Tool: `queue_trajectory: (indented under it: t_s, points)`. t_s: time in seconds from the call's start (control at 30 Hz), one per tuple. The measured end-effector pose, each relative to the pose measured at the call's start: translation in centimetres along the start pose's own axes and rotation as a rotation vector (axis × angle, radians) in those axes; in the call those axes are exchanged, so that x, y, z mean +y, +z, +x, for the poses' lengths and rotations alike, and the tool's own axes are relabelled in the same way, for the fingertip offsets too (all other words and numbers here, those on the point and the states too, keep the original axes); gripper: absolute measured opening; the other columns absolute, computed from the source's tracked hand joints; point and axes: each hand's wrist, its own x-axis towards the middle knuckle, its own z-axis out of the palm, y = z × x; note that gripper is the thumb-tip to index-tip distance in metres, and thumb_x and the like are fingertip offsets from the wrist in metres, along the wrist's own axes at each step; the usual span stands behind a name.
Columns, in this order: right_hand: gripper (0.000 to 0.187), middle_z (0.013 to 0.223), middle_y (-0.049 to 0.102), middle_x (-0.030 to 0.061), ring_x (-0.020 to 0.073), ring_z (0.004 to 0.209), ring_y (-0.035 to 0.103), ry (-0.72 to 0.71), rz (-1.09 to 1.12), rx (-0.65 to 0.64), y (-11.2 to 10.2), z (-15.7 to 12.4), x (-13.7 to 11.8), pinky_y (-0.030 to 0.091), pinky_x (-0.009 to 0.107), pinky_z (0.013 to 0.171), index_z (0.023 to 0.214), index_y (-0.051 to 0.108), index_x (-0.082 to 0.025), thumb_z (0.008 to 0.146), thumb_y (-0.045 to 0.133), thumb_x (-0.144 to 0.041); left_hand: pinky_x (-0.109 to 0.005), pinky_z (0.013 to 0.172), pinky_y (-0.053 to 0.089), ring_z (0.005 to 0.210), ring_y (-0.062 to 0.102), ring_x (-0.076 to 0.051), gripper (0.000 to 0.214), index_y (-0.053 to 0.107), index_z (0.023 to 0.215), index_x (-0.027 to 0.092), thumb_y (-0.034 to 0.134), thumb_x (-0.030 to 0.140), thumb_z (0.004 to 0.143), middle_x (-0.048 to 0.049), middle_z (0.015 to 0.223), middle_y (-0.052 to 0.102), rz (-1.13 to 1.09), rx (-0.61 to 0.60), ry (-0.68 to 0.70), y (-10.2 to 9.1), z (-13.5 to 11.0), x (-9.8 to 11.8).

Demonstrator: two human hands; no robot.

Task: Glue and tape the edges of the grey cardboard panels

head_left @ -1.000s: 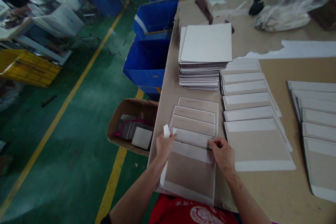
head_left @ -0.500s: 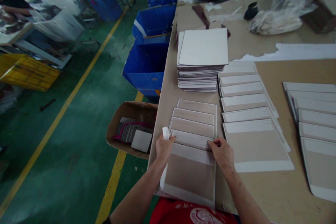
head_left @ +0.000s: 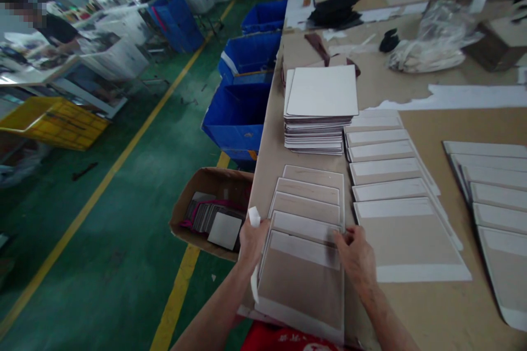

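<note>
My left hand (head_left: 252,244) is closed on a thin white strip (head_left: 254,216); one end sticks up above the fingers and a length hangs below beside the panels. It is at the left edge of an overlapping row of flat brown panels with white borders. The front panel (head_left: 300,285) lies nearest my body, with a paler band across its top. My right hand (head_left: 357,258) is at the upper right of this panel, fingers curled, thumb touching the edge of the row. Whatever lies between those fingertips is hidden.
Another overlapping row of panels (head_left: 411,241) lies to the right, with a further row (head_left: 506,263) beyond. A stack of pale boards (head_left: 323,93) stands behind. Left of the table edge are a cardboard box (head_left: 181,186) and blue bins (head_left: 236,115). Other people work farther off.
The view has tilted up slightly. My left hand has shifted left off the panel's edge, and more of the white strip now hangs below it. The right hand stays near the panel's corner.
</note>
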Motion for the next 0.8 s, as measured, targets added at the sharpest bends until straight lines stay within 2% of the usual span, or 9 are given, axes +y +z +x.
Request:
queue_trajectory:
  t_s: [0.13, 0.23, 0.33, 0.47, 0.53, 0.63, 0.73, 0.8]
  points:
    - [0.04, 0.073, 0.064, 0.004, 0.0245, 0.065, 0.061, -0.041, -0.084, -0.045, 0.3, -0.2, -0.6, 0.038, 0.033, 0.06, 0.1, 0.054, -0.021, 0.079, 0.054, -0.055, -0.026, 0.056, 0.035, 0.062, 0.054, -0.017, 0.024, 0.06, 0.072, 0.019, 0.076, 0.033, 0.06, 0.0009, 0.062, 0.057, 0.071, 0.024, 0.027, -0.5, 0.1, 0.3]
    - [0.033, 0.073, 0.064, 0.0038, 0.0241, 0.065, 0.06, -0.022, -0.094, -0.011, -0.4, -0.1, -0.5, 0.038, 0.033, 0.06, 0.101, 0.054, -0.021, 0.08, 0.052, -0.046, -0.026, 0.057, 0.035, 0.062, 0.052, -0.016, 0.026, 0.062, 0.078, 0.018, 0.075, 0.032, 0.06, 0.001, 0.065, 0.057, 0.031, -0.045, 0.002, -0.8, -0.7, 1.0]
    - [0.035, 0.077, 0.064, 0.0031, 0.0216, 0.067, 0.06, -0.062, 0.102, -0.045, -1.2, -0.7, -1.7, 0.042, 0.033, 0.064, 0.1, 0.057, -0.02, 0.078, 0.055, -0.047, -0.025, 0.053, 0.034, 0.053, 0.045, -0.011, 0.035, 0.066, 0.087, 0.016, 0.077, 0.035, 0.059, 0.0036, 0.061, 0.052, -0.057, -0.256, -0.032, -0.9, -2.8, 2.1]
    - [0.039, 0.075, 0.063, 0.0023, 0.0176, 0.066, 0.055, -0.125, 0.503, -0.383, -1.2, -2.4, -5.8, 0.041, 0.029, 0.06, 0.09, 0.064, -0.02, 0.08, 0.058, -0.056, -0.023, 0.048, 0.025, 0.047, 0.033, -0.006, 0.037, 0.066, 0.086, 0.014, 0.078, 0.03, 0.054, 0.0069, 0.057, 0.046, -0.269, -0.643, -0.096, -0.4, -5.8, 3.7]
    - [0.041, 0.07, 0.061, 0.001, 0.0152, 0.062, 0.051, -0.109, 0.643, -0.459, -1.1, -3.1, -7.7, 0.036, 0.026, 0.054, 0.089, 0.065, -0.019, 0.079, 0.062, -0.058, -0.022, 0.048, 0.023, 0.048, 0.033, -0.005, 0.037, 0.064, 0.083, 0.014, 0.079, 0.028, 0.052, 0.0066, 0.06, 0.048, -0.345, -0.774, -0.129, 0.0, -6.6, 4.2]
    - [0.043, 0.064, 0.057, -0.0015, 0.0123, 0.056, 0.045, -0.095, 0.748, -0.544, -1.0, -3.2, -9.0, 0.032, 0.024, 0.05, 0.092, 0.066, -0.017, 0.078, 0.065, -0.057, -0.022, 0.048, 0.026, 0.051, 0.041, -0.007, 0.037, 0.065, 0.083, 0.015, 0.08, 0.027, 0.052, 0.0051, 0.065, 0.053, -0.218, -0.848, -0.118, 0.4, -7.0, 4.3]
    - [0.038, 0.057, 0.052, -0.0035, 0.0097, 0.051, 0.039, -0.096, 0.756, -0.654, -1.4, -2.6, -8.8, 0.028, 0.023, 0.047, 0.08, 0.069, -0.016, 0.074, 0.071, -0.053, -0.021, 0.047, 0.03, 0.052, 0.043, -0.008, 0.031, 0.066, 0.082, 0.015, 0.078, 0.027, 0.056, 0.0052, 0.062, 0.054, -0.079, -0.901, -0.053, 0.5, -7.1, 4.1]
    - [0.036, 0.052, 0.046, -0.0057, 0.0072, 0.047, 0.033, -0.05, 0.787, -0.607, -1.6, -2.1, -8.3, 0.024, 0.022, 0.044, 0.068, 0.066, -0.016, 0.069, 0.076, -0.051, -0.021, 0.045, 0.028, 0.049, 0.041, -0.007, 0.025, 0.065, 0.079, 0.015, 0.075, 0.03, 0.061, 0.0055, 0.058, 0.052, -0.064, -0.908, -0.029, 0.5, -7.0, 3.7]
